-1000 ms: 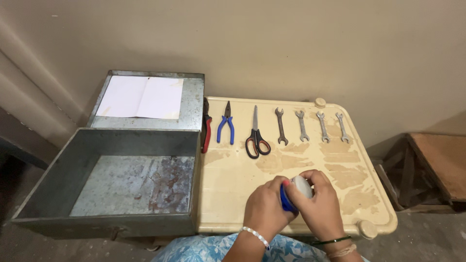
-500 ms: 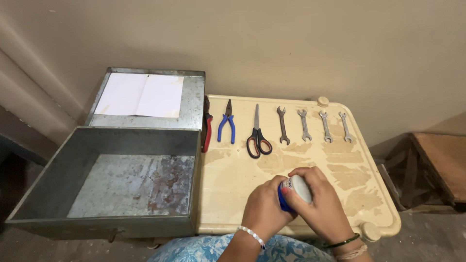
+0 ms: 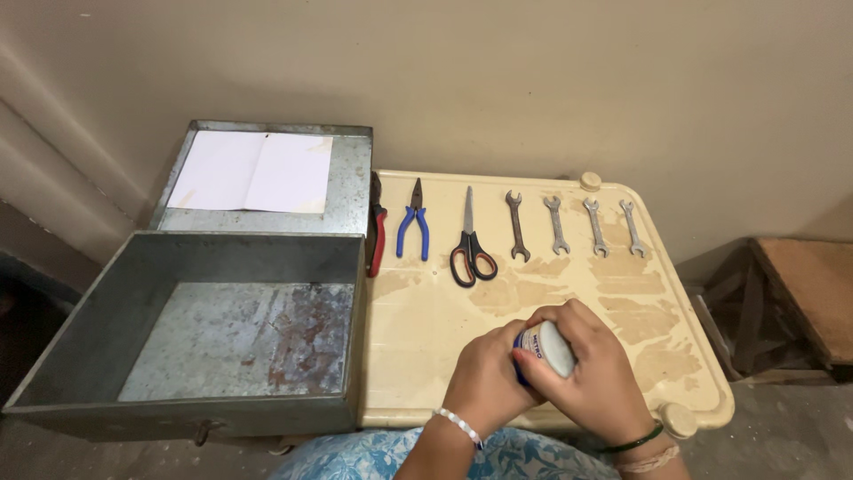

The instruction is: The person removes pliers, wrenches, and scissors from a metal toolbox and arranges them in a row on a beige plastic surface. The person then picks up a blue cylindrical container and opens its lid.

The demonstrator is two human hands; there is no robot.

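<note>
open metal box (image 3: 204, 356) sits left w/ lid back so its inside is reachable, cream table (image 3: 418, 356) holds pliers (image 3: 412, 229), scissors (image 3: 469, 249) & wrenches (image 3: 569, 224) in a neat row for easy picking, while left hand (image 3: 484, 382) & right hand (image 3: 597, 378) both wrap tight round a small can (image 3: 546, 347) at the table's near edge.

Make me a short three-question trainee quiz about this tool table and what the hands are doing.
1. True or false: the metal box is open and holds no tools.
2. How many wrenches lie in the row? A) two B) four C) six
3. Fill in: both hands clasp a small white ____ with a blue end.

Key: 1 true. 2 B. 3 can, held between the left hand and right hand, above the table, near the scissors and pliers.
</note>
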